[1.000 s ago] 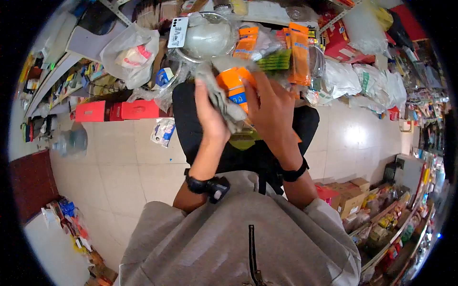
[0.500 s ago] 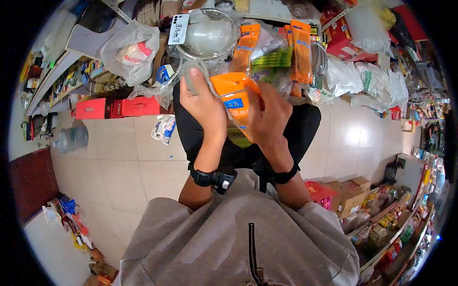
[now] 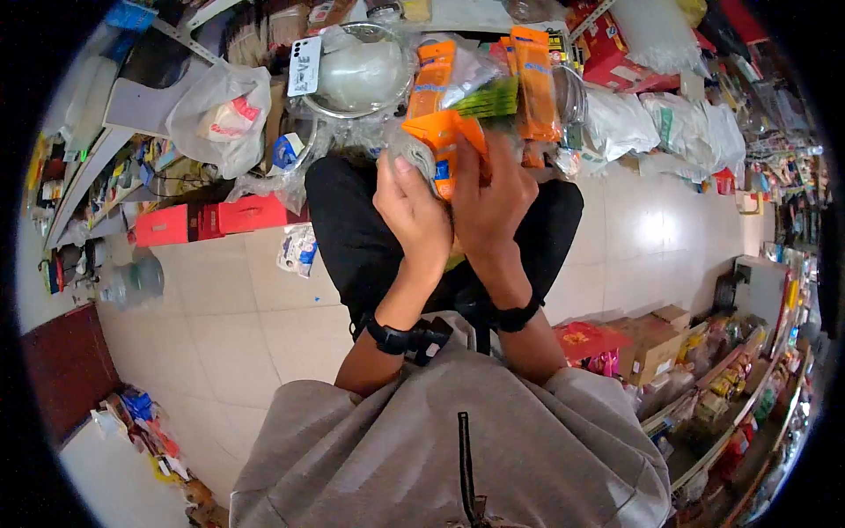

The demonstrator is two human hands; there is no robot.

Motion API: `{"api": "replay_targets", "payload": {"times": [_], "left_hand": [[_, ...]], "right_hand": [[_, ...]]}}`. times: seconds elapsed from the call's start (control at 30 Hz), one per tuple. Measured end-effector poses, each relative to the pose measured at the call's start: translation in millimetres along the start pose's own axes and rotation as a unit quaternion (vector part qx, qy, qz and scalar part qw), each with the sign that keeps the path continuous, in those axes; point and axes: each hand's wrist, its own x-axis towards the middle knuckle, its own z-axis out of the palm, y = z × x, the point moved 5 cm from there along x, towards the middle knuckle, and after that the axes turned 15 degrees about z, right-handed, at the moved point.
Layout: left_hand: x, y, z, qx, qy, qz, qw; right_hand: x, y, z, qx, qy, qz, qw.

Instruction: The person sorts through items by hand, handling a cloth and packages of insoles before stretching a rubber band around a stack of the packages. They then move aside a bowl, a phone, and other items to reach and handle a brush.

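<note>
Head cam: L hand [image 3: 415, 211] grips grey cloth [image 3: 420, 152], R hand [image 3: 495, 198] orange pkt [image 3: 433, 131], fingers closed; best hold pkt flat.

The packet [image 3: 440, 132] is positioned between the left hand [image 3: 415, 216] and the right hand [image 3: 495, 198], above the legs [image 3: 547, 220]. Beyond the hands, the phone [image 3: 305, 66] lies at the left edge of the bagged ring [image 3: 365, 75], with a plastic bag [image 3: 220, 123] farther left and sacks [image 3: 620, 123] farther right. On the floor [image 3: 220, 304], a bottle [image 3: 136, 282] is located left of the legs.
</note>
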Motion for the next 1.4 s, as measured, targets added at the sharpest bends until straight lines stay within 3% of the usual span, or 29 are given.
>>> {"api": "replay_targets", "payload": {"times": [0.13,0.2,0.27,0.33,0.4,0.43,0.47,0.53,0.6,0.67,0.73,0.8,0.87,0.9,0.93,0.97,1.0,1.07,1.1,1.17,1.27,1.4], "left_hand": [[-3.8,-5.6,-0.5,0.058,-0.024,0.043,0.997],[-4.1,-7.8,-2.1,0.084,-0.032,0.056,0.994],[-3.0,-10.3,-7.4,0.074,0.019,0.048,0.996],[-2.5,-28.5,-15.8,0.096,0.012,-0.006,0.995],[2.6,-58.1,-28.2,0.077,0.066,-0.020,0.995],[11.7,-59.4,-28.6,0.030,0.111,-0.076,0.990],[20.2,-59.7,-29.7,-0.015,0.154,-0.132,0.979],[24.0,-84.4,-35.8,-0.126,0.206,-0.245,0.939],[29.1,-97.3,-37.9,-0.106,0.198,-0.259,0.939],[28.4,-105.2,-28.8,-0.113,0.196,-0.272,0.935],[29.8,-115.6,-19.9,-0.118,0.194,-0.281,0.932],[25.8,-136.3,-8.8,-0.221,0.184,-0.320,0.903],[23.2,-164.2,-11.8,-0.306,0.157,-0.455,0.821],[35.6,-190.8,-32.5,-0.136,-0.101,-0.248,0.954],[28.8,-207.4,-37.8,0.054,-0.342,-0.002,0.938],[21.3,-205.2,-41.1,-0.278,-0.220,-0.204,0.912],[9.1,-194.1,-44.1,-0.563,-0.062,-0.374,0.734],[-13.4,-207.6,-69.7,-0.412,-0.029,-0.360,0.837],[-16.8,-194.9,-72.2,-0.411,-0.029,-0.361,0.837],[-27.4,-169.8,-72.0,-0.398,0.058,-0.446,0.800],[-46.6,-163.3,-81.0,-0.432,0.051,-0.463,0.772],[-68.4,-178.7,-105.1,-0.338,0.014,-0.472,0.814]], "right_hand": [[4.6,5.2,-4.8,0.007,0.007,0.025,1.000],[8.4,9.1,-5.9,0.019,-0.014,0.099,0.995],[6.1,10.6,-1.7,0.011,-0.050,0.136,0.989],[5.5,15.9,0.5,-0.001,-0.081,0.170,0.982],[4.0,20.7,2.2,0.155,-0.152,0.121,0.969],[0.4,35.1,-0.2,0.100,-0.211,0.118,0.965],[-3.6,46.6,-10.5,0.095,-0.204,0.119,0.967],[-22.1,65.0,-16.7,-0.026,-0.349,0.137,0.927],[-30.7,80.5,-29.3,-0.042,-0.379,0.123,0.916],[-43.7,107.1,-38.0,-0.097,-0.449,0.279,0.844],[-44.7,119.1,-47.1,-0.087,-0.418,0.291,0.856],[-38.1,136.1,-55.6,-0.074,-0.384,0.306,0.868],[-4.6,165.3,-68.4,0.039,-0.255,0.326,0.909],[10.3,192.0,-69.8,0.090,-0.203,0.360,0.906],[26.3,222.4,-69.4,0.140,-0.149,0.391,0.897],[42.8,245.8,-64.9,0.216,-0.125,0.406,0.879],[59.5,270.6,-59.3,0.291,-0.099,0.418,0.855],[86.4,336.8,-49.2,0.272,-0.071,0.456,0.844],[97.4,349.8,-40.8,0.272,-0.071,0.457,0.844],[116.8,367.2,-23.9,0.298,-0.081,0.434,0.846],[128.7,392.8,-2.7,0.290,-0.091,0.437,0.846],[127.0,424.4,12.9,0.217,-0.079,0.497,0.837]]}}
